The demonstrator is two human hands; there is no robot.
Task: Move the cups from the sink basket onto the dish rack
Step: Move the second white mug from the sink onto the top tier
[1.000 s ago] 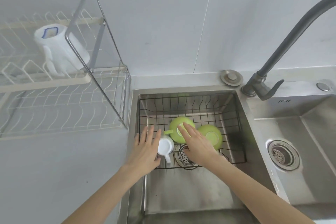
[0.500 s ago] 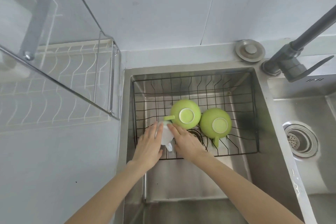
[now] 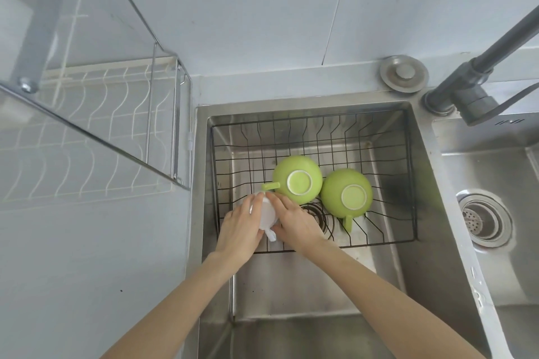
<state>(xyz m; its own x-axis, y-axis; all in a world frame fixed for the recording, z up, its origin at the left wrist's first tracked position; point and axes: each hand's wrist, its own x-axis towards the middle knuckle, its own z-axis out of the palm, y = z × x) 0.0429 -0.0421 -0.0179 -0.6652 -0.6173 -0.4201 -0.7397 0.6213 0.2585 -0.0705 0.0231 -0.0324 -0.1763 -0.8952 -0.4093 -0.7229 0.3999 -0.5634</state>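
- Head view: both hands, left hand [image 3: 240, 230] and right hand [image 3: 296, 223], are clasping the white cup [image 3: 267, 213] inside the sink basket [image 3: 409, 183].
- Two green cups [image 3: 297, 179] are sitting upside down just right of the white cup.

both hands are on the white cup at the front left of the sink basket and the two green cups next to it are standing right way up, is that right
Not quite. The two green cups are upside down, bases facing up, as the head view shows. The rest holds: the left hand and right hand are both on the white cup at the front left of the sink basket.
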